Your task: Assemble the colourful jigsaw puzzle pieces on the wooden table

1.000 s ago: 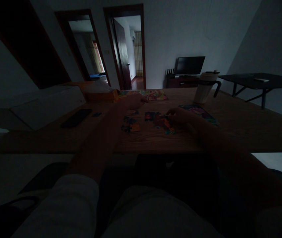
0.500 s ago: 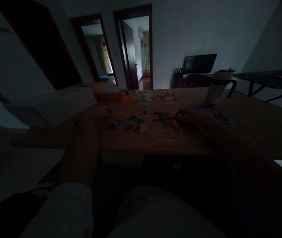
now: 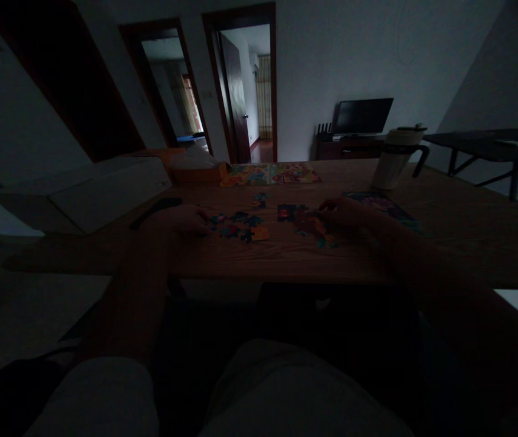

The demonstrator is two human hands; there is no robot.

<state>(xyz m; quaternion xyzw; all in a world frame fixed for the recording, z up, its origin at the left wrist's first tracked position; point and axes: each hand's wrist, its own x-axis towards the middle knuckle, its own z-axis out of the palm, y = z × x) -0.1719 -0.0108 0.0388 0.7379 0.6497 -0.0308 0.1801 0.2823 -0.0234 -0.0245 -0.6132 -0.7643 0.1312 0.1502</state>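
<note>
Fingers of the left hand (image 3: 179, 221) look loosely curled and slightly apart, their tips just beside the jigsaw pieces (image 3: 238, 226); the light is too poor to show any piece between them. Far left on the wooden table (image 3: 286, 261), a white flat box (image 3: 113, 194) lies near the hand, and a black phone (image 3: 153, 212) sits just beyond the left wrist. An orange box (image 3: 197, 174) stands further back. The pieces lie loose on the bare wood in small, scattered groups at mid-table: a blue-and-teal cluster by the left fingertips, an orange piece (image 3: 261, 233) at its right edge, and a smaller group (image 3: 261, 199) further back. A dark block of pieces (image 3: 287, 212) sits next to the right hand (image 3: 347, 213), whose fingers are bunched together over reddish-orange pieces (image 3: 313, 227); a pinch seems possible, but the shadow hides it. Judged from this layout, only small patches appear joined and most pieces remain apart. A colourful printed sheet (image 3: 270, 174) lies at the far edge, its purpose unclear. Right of the hand are a dark picture card (image 3: 379, 204) and a white tumbler with a dark handle (image 3: 393, 161).
</note>
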